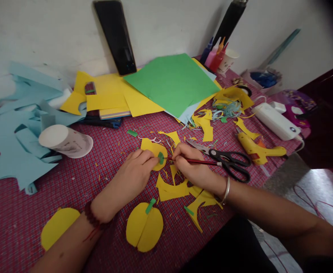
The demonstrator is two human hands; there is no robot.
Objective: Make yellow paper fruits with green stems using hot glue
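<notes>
My left hand [135,170] presses a yellow paper piece [149,145] flat on the checked cloth, its fingertips at the edge of a small green paper piece [161,157]. Closed around a thin dark red pencil-like tool [202,162], my right hand [190,163] holds its tip at the green piece. Nearer to me lies a round yellow paper shape [144,227] with a centre crease and a green strip [150,206] at its top. Another yellow shape [60,227] is partly covered by my left forearm.
Black-handled scissors [230,161] and a yellow glue gun [260,149] lie at the right. Yellow scraps [172,189] surround the right hand. Green sheets [175,83] and a phone [115,38] are behind. A paper cup [66,141] and blue paper [13,140] sit left.
</notes>
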